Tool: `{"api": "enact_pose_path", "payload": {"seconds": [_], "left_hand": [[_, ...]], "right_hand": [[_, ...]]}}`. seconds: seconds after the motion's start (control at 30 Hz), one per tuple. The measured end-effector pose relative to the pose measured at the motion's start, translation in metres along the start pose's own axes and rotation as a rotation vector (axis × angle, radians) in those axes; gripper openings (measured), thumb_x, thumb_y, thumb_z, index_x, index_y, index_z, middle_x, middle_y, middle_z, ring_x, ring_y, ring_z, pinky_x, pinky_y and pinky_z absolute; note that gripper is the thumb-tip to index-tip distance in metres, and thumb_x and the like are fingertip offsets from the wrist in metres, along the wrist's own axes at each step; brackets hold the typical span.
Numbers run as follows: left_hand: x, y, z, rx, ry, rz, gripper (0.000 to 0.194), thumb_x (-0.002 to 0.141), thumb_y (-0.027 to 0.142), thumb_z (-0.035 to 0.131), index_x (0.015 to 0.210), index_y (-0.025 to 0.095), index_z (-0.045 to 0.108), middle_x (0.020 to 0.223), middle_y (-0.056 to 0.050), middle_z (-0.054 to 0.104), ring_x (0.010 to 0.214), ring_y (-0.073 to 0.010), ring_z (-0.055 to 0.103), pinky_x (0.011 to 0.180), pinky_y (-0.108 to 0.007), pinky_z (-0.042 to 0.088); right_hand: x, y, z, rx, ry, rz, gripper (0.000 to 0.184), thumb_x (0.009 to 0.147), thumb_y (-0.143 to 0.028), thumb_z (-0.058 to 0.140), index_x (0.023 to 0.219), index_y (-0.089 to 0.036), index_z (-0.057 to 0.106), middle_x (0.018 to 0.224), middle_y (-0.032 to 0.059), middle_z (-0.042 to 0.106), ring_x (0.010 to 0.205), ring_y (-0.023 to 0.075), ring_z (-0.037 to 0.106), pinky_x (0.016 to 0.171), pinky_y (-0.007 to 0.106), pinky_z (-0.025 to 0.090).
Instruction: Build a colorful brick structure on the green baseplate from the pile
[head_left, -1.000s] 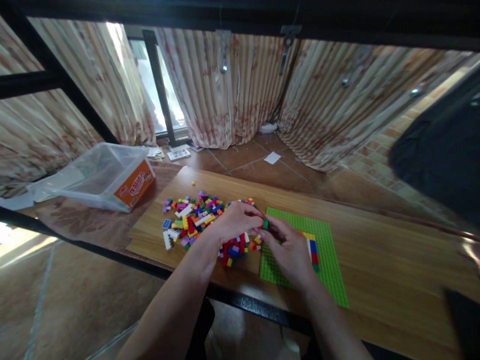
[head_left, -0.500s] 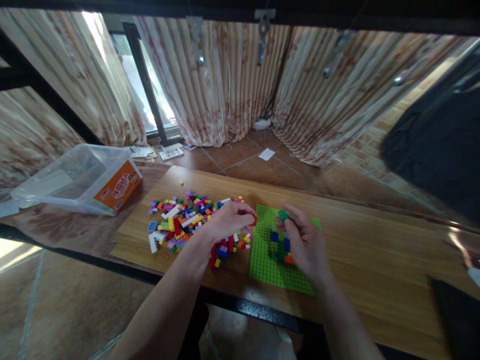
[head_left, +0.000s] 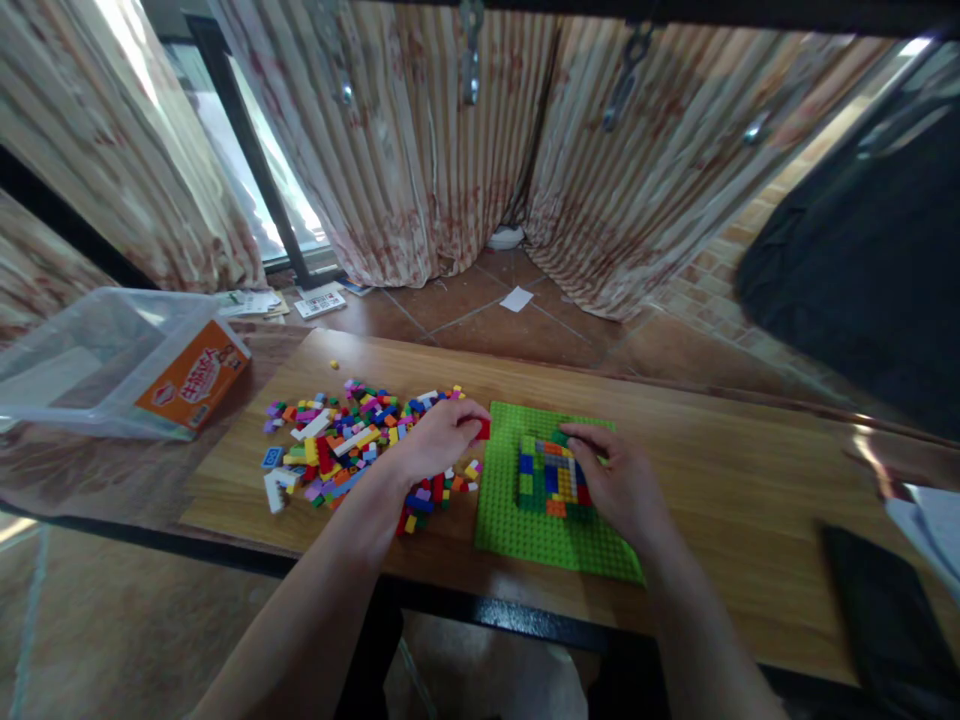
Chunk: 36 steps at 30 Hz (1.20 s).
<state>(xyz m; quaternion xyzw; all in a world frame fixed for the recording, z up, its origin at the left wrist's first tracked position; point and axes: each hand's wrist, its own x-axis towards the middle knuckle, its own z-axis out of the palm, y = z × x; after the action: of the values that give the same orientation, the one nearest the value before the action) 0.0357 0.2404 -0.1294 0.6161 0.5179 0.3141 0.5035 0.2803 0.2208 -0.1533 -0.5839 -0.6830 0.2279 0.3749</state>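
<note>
My left hand (head_left: 442,436) pinches a red brick (head_left: 484,429) just off the left edge of the green baseplate (head_left: 499,530), beside the loose pile. On the baseplate stands a low block of many-coloured bricks (head_left: 551,475). My right hand (head_left: 611,475) reaches over its right side, with thumb and fingers closed on a green brick (head_left: 559,437) at the far edge of the block. Whether that green brick touches the block I cannot tell. The hand covers the block's right part.
A heap of loose bricks (head_left: 360,440) spreads over the wooden board (head_left: 720,500) to the left. Farther left stands a clear plastic bin (head_left: 97,400) with an orange label. A black flat object (head_left: 877,600) and papers (head_left: 934,525) lie at the right.
My right hand has lowered the green brick from above the baseplate to the far edge of the brick block. My left hand still holds the red brick. The view has shifted right.
</note>
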Motion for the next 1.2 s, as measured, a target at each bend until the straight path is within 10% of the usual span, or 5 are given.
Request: {"api": "enact_pose_path", "payload": {"seconds": [0.8, 1.2], "left_hand": [[0.004, -0.005, 0.001, 0.055, 0.035, 0.001, 0.019, 0.077, 0.017, 0.048, 0.078, 0.016, 0.067, 0.06, 0.002, 0.055, 0.053, -0.0103, 0.048, 0.052, -0.021, 0.038], [0.002, -0.002, 0.016, 0.02, -0.127, -0.051, 0.031, 0.086, 0.018, 0.043, 0.103, 0.013, 0.068, 0.066, 0.002, 0.057, 0.056, -0.0105, 0.051, 0.055, -0.021, 0.042]], "right_hand": [[0.007, 0.013, 0.012, -0.127, -0.091, -0.091, 0.02, 0.083, -0.032, 0.06, 0.094, -0.023, 0.074, 0.098, 0.0066, 0.074, 0.098, 0.025, 0.064, 0.09, 0.048, 0.049], [0.009, 0.009, 0.011, -0.129, -0.181, -0.07, 0.02, 0.084, -0.028, 0.059, 0.095, -0.023, 0.075, 0.104, 0.0079, 0.073, 0.102, 0.0255, 0.062, 0.096, 0.047, 0.045]]}}
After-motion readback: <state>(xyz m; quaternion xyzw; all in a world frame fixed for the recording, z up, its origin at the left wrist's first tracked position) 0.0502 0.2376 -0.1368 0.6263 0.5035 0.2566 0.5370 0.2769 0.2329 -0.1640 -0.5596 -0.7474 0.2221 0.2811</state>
